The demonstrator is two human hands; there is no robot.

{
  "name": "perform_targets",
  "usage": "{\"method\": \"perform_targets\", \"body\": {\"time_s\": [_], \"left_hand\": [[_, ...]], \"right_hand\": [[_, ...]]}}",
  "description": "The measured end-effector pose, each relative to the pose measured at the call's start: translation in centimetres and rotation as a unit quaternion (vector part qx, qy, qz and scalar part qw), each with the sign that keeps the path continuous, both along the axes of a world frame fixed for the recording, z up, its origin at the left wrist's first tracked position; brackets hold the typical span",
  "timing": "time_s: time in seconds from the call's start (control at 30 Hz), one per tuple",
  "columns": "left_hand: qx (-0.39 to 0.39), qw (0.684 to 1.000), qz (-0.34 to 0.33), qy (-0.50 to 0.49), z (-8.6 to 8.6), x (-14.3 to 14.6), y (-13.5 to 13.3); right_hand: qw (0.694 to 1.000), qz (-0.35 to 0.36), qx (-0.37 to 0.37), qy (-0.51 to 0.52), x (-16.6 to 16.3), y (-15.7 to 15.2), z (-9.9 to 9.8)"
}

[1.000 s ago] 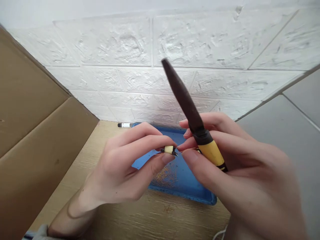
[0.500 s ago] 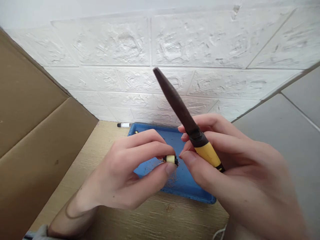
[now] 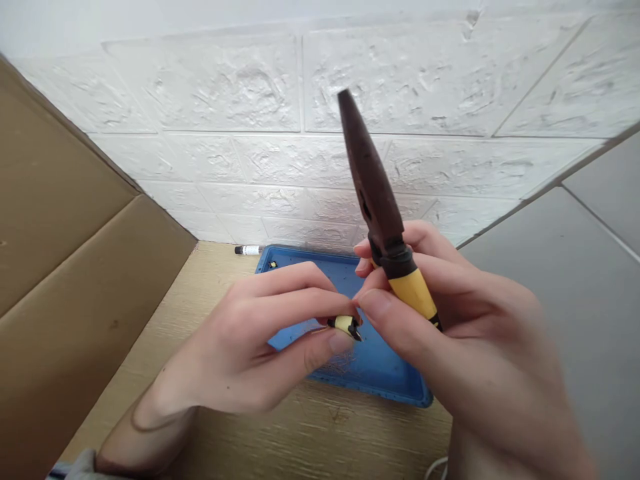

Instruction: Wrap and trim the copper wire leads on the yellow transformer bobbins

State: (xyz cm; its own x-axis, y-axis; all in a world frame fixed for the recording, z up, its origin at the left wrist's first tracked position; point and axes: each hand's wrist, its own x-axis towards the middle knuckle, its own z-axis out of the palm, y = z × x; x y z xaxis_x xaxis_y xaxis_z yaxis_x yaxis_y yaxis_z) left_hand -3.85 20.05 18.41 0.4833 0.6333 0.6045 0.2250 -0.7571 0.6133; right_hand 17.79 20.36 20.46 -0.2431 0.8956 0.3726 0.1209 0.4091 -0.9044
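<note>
Between the thumb and fingers of my left hand (image 3: 260,333) is a small black coil or transformer (image 3: 344,324) wrapped in pale yellow tape, with metal pins at its right end. My right hand (image 3: 465,333) is wrapped round the yellow and black handles of long-nose pliers (image 3: 373,173). Their dark jaws are closed and point up, away from the coil. The thumb and forefinger tips of my right hand are close to the coil's right end; whether they touch it I cannot tell. Below lies a blue tray (image 3: 420,393), partly hidden by both hands.
Thin copper-coloured wire scraps (image 3: 340,363) lie in the tray, and another small yellow-and-black part (image 3: 273,265) sits in its far left corner. A small black-capped tube (image 3: 247,250) lies beside the tray. Cardboard (image 3: 75,267) stands at left, a white brick-patterned wall (image 3: 225,100) behind.
The pliers have swung more upright, their tip moving up and right. The coil has tilted, its right end dipping, and my right hand's fingertips have come nearer to it.
</note>
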Motion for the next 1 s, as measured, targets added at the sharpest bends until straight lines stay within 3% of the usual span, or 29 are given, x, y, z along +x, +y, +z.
{"method": "perform_targets", "body": {"time_s": [0.3, 0.43, 0.6, 0.7, 0.83, 1.0], "left_hand": [[0.125, 0.980, 0.130, -0.084, -1.4, 0.3, 0.4], [0.140, 0.978, 0.154, -0.035, -1.6, 0.1, -0.8], [0.088, 0.987, 0.137, -0.005, -1.6, -0.5, -1.9], [0.083, 0.989, 0.125, -0.006, -1.4, -0.3, -1.9], [0.059, 0.991, 0.119, -0.024, -1.3, 0.4, -1.7], [0.062, 0.993, 0.099, -0.017, -1.1, 0.5, -1.3]], "right_hand": [[0.996, -0.085, -0.016, 0.012, 1.1, -0.5, 0.2], [0.997, -0.069, 0.023, -0.001, 0.7, -1.2, 0.2], [0.995, -0.046, 0.046, -0.070, 0.7, -2.3, 0.3], [0.990, -0.068, 0.070, -0.098, 0.6, -2.4, 0.0], [0.986, -0.090, 0.132, -0.049, 0.0, -1.7, -0.8], [0.999, -0.021, 0.043, -0.022, 0.0, -1.2, -0.8]]}}
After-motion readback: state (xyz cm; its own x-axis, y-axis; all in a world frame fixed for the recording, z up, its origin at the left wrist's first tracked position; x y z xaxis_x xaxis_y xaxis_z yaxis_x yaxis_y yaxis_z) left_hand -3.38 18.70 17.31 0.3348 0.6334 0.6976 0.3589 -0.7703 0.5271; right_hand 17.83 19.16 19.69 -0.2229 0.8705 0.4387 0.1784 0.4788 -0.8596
